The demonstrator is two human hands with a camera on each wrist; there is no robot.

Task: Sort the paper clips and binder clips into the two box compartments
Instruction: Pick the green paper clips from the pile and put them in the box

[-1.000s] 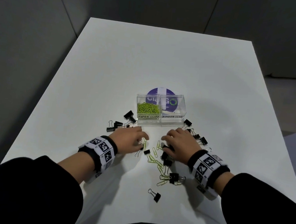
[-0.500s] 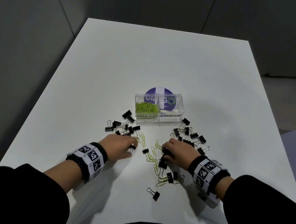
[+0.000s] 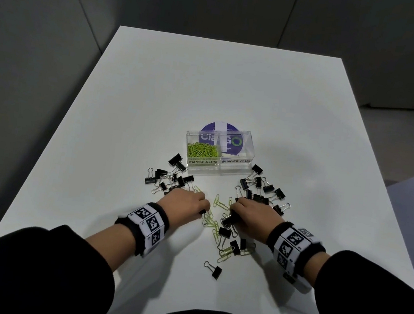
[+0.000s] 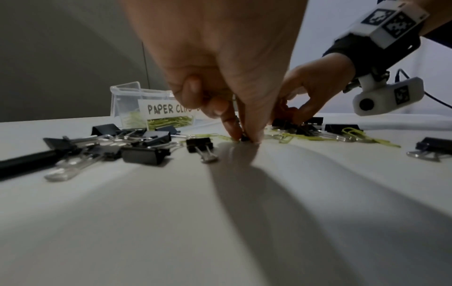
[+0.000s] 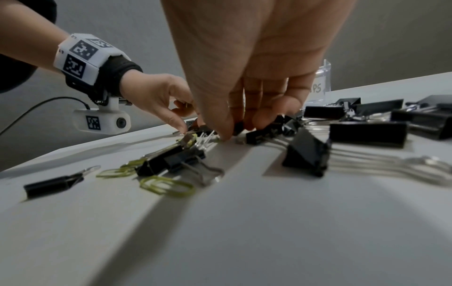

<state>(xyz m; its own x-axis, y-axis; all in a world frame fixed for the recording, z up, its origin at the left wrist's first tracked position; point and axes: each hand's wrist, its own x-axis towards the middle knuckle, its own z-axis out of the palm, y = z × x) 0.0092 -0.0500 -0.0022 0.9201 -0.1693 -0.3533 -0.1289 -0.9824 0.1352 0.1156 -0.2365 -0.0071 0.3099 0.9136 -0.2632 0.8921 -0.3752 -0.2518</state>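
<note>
A clear two-compartment box [image 3: 250, 150] stands mid-table. Its left part, labelled PAPER CLIPS [image 4: 166, 109], holds green paper clips [image 3: 202, 151]; the right part, labelled BINDER CLIPS, looks empty. Loose green paper clips [image 3: 220, 204] and black binder clips [image 3: 234, 247] lie mixed between my hands. My left hand [image 3: 203, 209] pinches a small black binder clip [image 4: 244, 139] against the table with thumb and fingertip. My right hand [image 3: 232, 217] has its fingers curled round another black binder clip [image 5: 238, 125].
A cluster of binder clips [image 3: 169, 175] lies left of the box front and another [image 3: 259, 187] right of it. One binder clip [image 3: 215, 271] sits alone nearer my body. A purple round label [image 3: 208, 130] shows behind the box. The white table [image 3: 210, 83] ends at both sides.
Both hands drew back from the box front towards me, uncovering the side clusters of binder clips. The left hand then shifted right into the middle pile; the right hand stayed put.
</note>
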